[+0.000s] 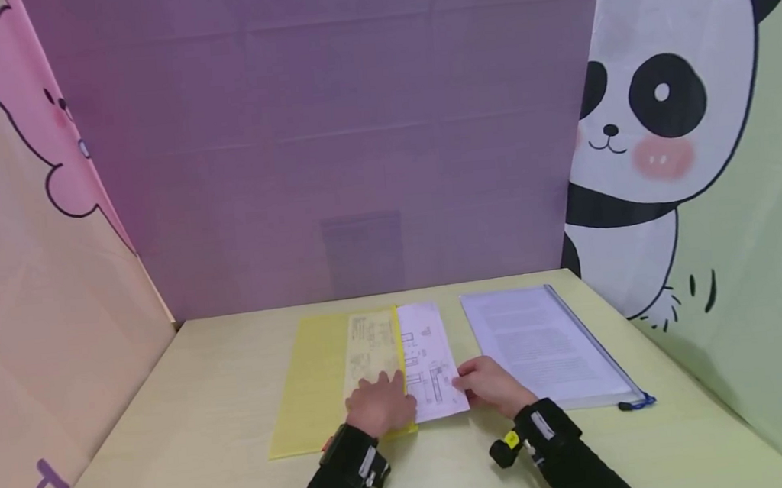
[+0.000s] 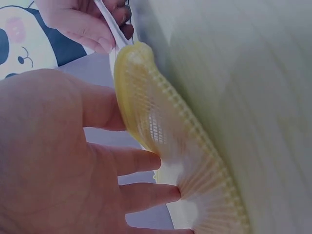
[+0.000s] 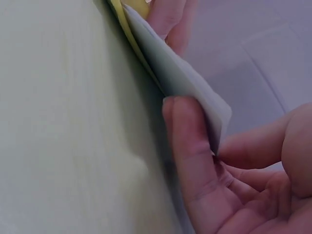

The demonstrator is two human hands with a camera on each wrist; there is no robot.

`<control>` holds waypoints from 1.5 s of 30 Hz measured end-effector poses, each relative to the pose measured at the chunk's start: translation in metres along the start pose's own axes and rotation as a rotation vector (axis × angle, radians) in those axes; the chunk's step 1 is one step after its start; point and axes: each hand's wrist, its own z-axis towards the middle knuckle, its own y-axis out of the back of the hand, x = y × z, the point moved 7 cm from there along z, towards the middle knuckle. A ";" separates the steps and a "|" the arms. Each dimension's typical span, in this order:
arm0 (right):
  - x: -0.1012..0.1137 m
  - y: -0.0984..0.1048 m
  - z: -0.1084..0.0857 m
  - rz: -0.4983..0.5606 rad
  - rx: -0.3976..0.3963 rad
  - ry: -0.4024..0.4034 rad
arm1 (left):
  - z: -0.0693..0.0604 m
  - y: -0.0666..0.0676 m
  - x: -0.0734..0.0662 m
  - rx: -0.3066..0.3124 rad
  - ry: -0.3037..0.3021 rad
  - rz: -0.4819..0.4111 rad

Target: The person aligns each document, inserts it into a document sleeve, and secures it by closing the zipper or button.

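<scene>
A yellow translucent mesh folder (image 1: 306, 388) lies on the table, with printed paper (image 1: 432, 348) partly inside it and partly sticking out past its right edge. My left hand (image 1: 381, 406) rests on the folder near that edge, fingers spread and fairly straight. In the left wrist view, the fingertips press the mesh surface (image 2: 195, 161), which bows and wrinkles. My right hand (image 1: 492, 385) pinches the paper's near right corner between thumb and fingers. The right wrist view shows the paper (image 3: 180, 78) lifted a little off the table there, leading back into the yellow edge.
A second, clear folder (image 1: 544, 347) holding printed sheets lies to the right, with a dark slide bar on its right side and a blue cord (image 1: 645, 401) at its near corner. A purple wall (image 1: 354, 124) stands behind the table (image 1: 190, 413).
</scene>
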 end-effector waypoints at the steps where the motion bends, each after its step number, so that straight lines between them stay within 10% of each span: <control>1: -0.001 0.001 0.000 0.015 -0.006 -0.015 | 0.000 0.000 0.000 0.000 -0.002 0.004; 45: -0.002 -0.004 0.001 -0.024 -0.041 -0.052 | -0.003 0.003 -0.009 -0.040 -0.046 0.015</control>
